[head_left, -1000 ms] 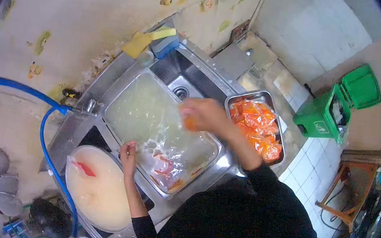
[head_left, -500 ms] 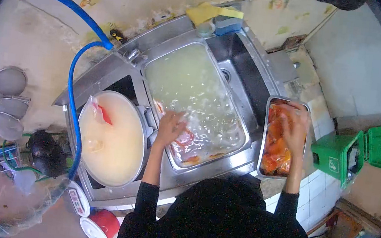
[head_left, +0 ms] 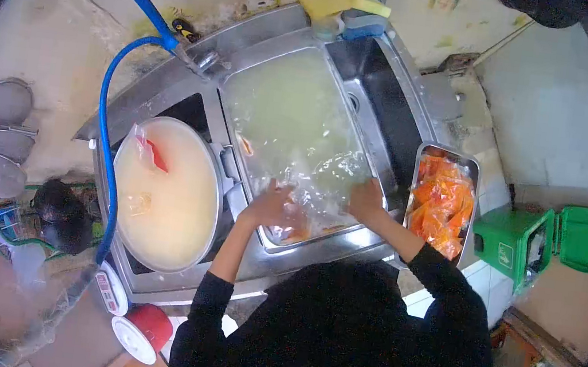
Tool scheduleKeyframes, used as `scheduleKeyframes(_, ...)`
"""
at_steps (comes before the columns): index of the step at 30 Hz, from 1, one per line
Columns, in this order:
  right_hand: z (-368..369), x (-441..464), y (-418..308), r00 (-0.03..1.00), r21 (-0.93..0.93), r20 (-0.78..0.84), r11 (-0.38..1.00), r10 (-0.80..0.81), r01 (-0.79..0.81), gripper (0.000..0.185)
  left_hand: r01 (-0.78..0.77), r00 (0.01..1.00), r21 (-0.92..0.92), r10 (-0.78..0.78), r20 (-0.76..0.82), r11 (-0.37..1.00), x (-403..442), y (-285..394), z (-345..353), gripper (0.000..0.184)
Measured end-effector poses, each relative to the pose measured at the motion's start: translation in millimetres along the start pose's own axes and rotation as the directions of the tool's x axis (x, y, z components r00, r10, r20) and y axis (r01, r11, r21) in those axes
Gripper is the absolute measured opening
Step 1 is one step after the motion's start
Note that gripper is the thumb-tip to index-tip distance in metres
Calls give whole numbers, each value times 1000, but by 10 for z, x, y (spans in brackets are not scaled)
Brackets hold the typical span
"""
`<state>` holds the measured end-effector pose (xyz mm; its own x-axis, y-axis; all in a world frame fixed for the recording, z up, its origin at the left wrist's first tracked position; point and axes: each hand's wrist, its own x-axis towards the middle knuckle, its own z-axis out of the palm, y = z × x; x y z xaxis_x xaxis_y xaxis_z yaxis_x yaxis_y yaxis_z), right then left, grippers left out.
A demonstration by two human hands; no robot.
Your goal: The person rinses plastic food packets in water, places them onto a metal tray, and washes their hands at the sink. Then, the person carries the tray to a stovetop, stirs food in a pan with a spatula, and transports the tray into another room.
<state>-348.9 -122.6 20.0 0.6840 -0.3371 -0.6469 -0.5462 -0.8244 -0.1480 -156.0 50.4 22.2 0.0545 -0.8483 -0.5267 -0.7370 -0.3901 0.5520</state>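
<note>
A metal tray of greenish water [head_left: 286, 102] sits in the sink, its surface rippling near the front. My left hand [head_left: 273, 206] is at the water near the tray's front left, fingers spread, beside submerged orange and red packets [head_left: 296, 229] that are hard to make out. Over the tray's right side is my right hand [head_left: 367, 201], its fingers dipped in the water and hidden. To the right, a smaller metal tray [head_left: 474, 198] holds clear bags with orange contents [head_left: 442, 202].
An oval tub of cloudy liquid [head_left: 169, 230] with a red-marked bag stands left. A blue hose [head_left: 104, 101] runs past it. Yellow cloth [head_left: 325, 2] and a blue sponge [head_left: 363, 27] lie behind. A green bin [head_left: 511, 239] stands right; a red bucket [head_left: 153, 324] is lower left.
My right hand has moved left from the tray of orange bags to the water. My left hand has shifted slightly right along the water's near side.
</note>
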Motion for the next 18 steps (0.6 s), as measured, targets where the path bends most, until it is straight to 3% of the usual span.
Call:
scheduleKeyframes(1,78,-26,-44,1000,-1,5,1000,-4,4,57,-62,998,87,59,35,994,-5,42,19,100)
scheduleKeyframes(3,337,-86,-153,933,21,-343,994,104,-103,72,-1,992,56,-6,123,998,-139,235,66,108)
scheduleKeyframes(4,400,-17,-149,935,23,-340,995,102,-100,72,150,974,-34,-141,178,988,-153,297,81,110)
scheduleKeyframes(5,439,81,-128,990,116,-97,987,-99,110,74,153,973,-33,-145,179,988,-163,316,105,110)
scheduleKeyframes(6,461,132,-121,938,253,127,925,-322,284,77,159,972,-29,-151,177,987,-177,322,132,105)
scheduleKeyframes(8,275,-104,-227,935,283,48,902,-353,326,75,168,971,-26,-161,177,985,-177,248,231,100)
scheduleKeyframes(10,239,-157,-318,925,306,-30,878,-379,369,73,33,994,-105,-22,104,994,-148,142,338,88)
scheduleKeyframes(13,519,87,-382,872,324,-24,821,-489,470,63,68,998,-117,-66,19,991,-229,167,389,78)
scheduleKeyframes(15,632,178,-448,868,352,-203,793,-454,497,50,140,990,-100,-139,16,985,-215,276,397,75)
scheduleKeyframes(16,612,179,-469,865,350,-202,791,-459,501,50,206,979,-81,-206,15,975,-207,306,400,72)
scheduleKeyframes(17,595,180,-492,867,337,-227,800,-443,497,44,210,978,-82,-210,11,974,-194,253,465,72)
scheduleKeyframes(18,535,170,-516,868,324,-252,808,-427,491,37,137,984,-106,-148,-101,985,-161,147,587,68)
